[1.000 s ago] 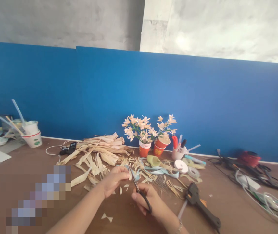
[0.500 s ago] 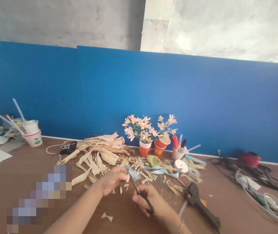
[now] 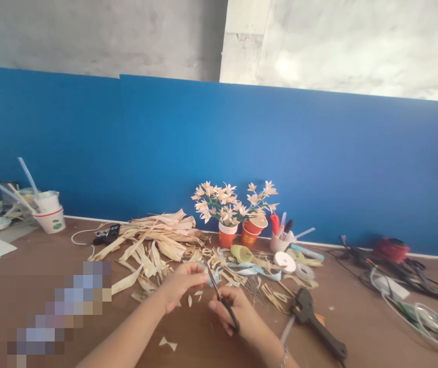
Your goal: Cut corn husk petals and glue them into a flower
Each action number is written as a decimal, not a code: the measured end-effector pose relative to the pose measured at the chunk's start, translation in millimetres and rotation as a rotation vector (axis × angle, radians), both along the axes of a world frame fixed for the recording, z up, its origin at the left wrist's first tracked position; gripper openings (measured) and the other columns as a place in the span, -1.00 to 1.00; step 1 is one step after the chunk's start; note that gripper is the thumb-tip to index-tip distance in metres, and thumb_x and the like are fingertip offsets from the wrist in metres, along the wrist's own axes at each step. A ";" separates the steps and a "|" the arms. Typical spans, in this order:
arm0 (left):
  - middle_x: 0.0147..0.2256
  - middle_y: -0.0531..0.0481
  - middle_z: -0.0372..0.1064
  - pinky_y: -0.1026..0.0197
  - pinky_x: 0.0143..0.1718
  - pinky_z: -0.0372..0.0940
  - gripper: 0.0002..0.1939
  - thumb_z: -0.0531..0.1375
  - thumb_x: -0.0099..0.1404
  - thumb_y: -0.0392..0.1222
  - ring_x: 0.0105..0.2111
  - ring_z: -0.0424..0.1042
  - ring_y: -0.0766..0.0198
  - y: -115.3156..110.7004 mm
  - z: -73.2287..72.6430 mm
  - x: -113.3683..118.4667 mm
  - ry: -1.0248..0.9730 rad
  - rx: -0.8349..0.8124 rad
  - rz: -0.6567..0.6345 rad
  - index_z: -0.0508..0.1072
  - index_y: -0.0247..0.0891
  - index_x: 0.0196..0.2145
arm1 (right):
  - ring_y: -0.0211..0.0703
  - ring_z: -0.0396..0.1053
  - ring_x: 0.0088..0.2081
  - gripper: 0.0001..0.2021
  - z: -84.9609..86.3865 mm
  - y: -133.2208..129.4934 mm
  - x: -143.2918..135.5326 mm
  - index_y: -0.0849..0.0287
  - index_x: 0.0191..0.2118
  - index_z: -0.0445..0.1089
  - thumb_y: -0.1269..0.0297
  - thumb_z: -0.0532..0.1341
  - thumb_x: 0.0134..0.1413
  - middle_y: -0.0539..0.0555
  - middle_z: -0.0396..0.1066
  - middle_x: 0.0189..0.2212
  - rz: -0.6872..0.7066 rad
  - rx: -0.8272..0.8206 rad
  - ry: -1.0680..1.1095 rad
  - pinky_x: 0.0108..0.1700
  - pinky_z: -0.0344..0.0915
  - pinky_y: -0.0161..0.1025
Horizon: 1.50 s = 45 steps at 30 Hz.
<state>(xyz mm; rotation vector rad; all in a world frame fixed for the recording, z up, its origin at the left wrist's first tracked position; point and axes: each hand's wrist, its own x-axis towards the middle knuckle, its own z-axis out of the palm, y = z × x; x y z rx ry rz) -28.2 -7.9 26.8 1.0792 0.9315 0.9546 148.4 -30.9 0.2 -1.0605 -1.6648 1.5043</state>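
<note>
My right hand [image 3: 232, 309] holds a pair of scissors [image 3: 217, 289] with black handles, its blades pointing up and to the left. The fingers of my left hand [image 3: 188, 281] are pinched together beside the blades, on a small pale piece of dried husk that is mostly hidden now. Small cut husk scraps [image 3: 190, 300] lie on the table just below the hands. A bow-shaped pale scrap [image 3: 168, 344] rests nearer to me. Beyond my left hand spreads a heap of dried husks [image 3: 165, 237].
Pale husk flowers [image 3: 222, 199] stand in a red paper cup [image 3: 227, 236]. A black glue gun [image 3: 311, 319] lies right of my right hand. A white ribbon roll [image 3: 285, 262] and a cup of tools [image 3: 279, 241] sit behind. Cables [image 3: 388, 286] are at the right, a blue partition [image 3: 242, 138] behind.
Both hands have shifted slightly, my left hand a little to the right, closer to the blades. The husk piece at its fingertips shows less now. The scissors stay in my right hand.
</note>
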 end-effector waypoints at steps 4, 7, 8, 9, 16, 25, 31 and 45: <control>-0.56 0.10 0.32 0.32 -0.39 0.09 -0.82 0.31 -0.04 -0.17 -0.51 0.20 0.39 0.6 -0.6 5.8 -0.048 0.041 0.129 0.40 -0.30 -0.54 | -0.45 -0.03 -0.80 -0.58 -0.5 1.1 0.4 0.17 -0.55 0.22 -0.12 0.25 -0.12 -0.19 0.08 -0.83 -0.024 0.006 -0.015 -0.74 -0.14 -0.45; -0.55 0.10 0.32 0.32 -0.38 0.10 -0.80 0.31 -0.04 -0.14 -0.51 0.21 0.39 1.1 -4.0 10.1 -0.121 0.021 0.208 0.40 -0.30 -0.53 | -0.44 -0.01 -0.80 -0.58 -1.2 1.7 0.7 0.18 -0.54 0.23 -0.10 0.26 -0.12 -0.18 0.09 -0.83 -0.023 0.007 -0.016 -0.74 -0.13 -0.45; -0.55 0.10 0.32 0.32 -0.38 0.10 -0.80 0.30 -0.04 -0.13 -0.51 0.21 0.39 1.2 -5.4 11.5 -0.146 0.017 0.226 0.40 -0.30 -0.53 | -0.44 0.00 -0.80 -0.58 -1.7 1.8 0.7 0.18 -0.55 0.23 -0.10 0.26 -0.12 -0.18 0.10 -0.84 -0.020 0.006 -0.016 -0.74 -0.12 -0.45; -0.55 0.10 0.32 0.32 -0.38 0.10 -0.80 0.30 -0.05 -0.13 -0.51 0.21 0.39 1.3 -6.9 12.7 -0.165 0.017 0.240 0.40 -0.30 -0.53 | -0.43 0.00 -0.80 -0.58 -2.2 1.8 0.6 0.18 -0.54 0.23 -0.11 0.26 -0.13 -0.18 0.10 -0.84 -0.017 0.003 -0.014 -0.74 -0.12 -0.45; -0.57 0.08 0.32 0.29 -0.38 0.11 -0.84 0.25 -0.01 -0.16 -0.50 0.22 0.35 1.3 -14.0 15.8 -0.110 0.056 0.275 0.38 -0.29 -0.59 | -0.41 0.10 -0.74 -0.64 -8.5 2.0 -2.2 0.20 -0.50 0.27 -0.01 0.31 -0.15 -0.13 0.20 -0.75 -0.022 0.017 0.029 -0.70 0.02 -0.44; -0.53 0.05 0.35 0.28 -0.38 0.12 -0.82 0.23 -0.06 -0.11 -0.44 0.28 0.30 9.6 -11.8 8.5 -0.053 0.047 0.411 0.39 -0.29 -0.56 | -0.38 0.08 -0.70 -0.77 -14.7 7.4 4.7 0.20 -0.48 0.27 0.18 0.29 -0.10 -0.14 0.17 -0.71 -0.060 0.049 -0.057 -0.66 0.04 -0.41; -0.54 0.10 0.29 0.27 -0.41 0.11 -0.85 0.19 -0.08 -0.12 -0.51 0.24 0.32 3.0 -6.8 12.2 0.139 0.089 0.310 0.35 -0.24 -0.59 | -0.23 0.28 -0.39 -0.75 -14.9 13.2 8.5 0.18 -0.24 0.28 0.28 0.29 -0.08 -0.01 0.32 -0.43 -0.407 0.359 0.086 -0.33 0.24 -0.33; -0.47 0.03 0.32 0.22 -0.30 0.18 -0.91 0.15 -0.10 -0.33 -0.41 0.31 0.26 -3.4 -19.9 21.9 0.359 0.332 0.035 0.28 -0.24 -0.66 | -0.32 0.17 -0.54 -0.79 -13.6 6.4 0.5 0.18 -0.30 0.32 0.39 0.27 -0.16 -0.10 0.25 -0.56 -0.275 0.272 0.163 -0.47 0.15 -0.37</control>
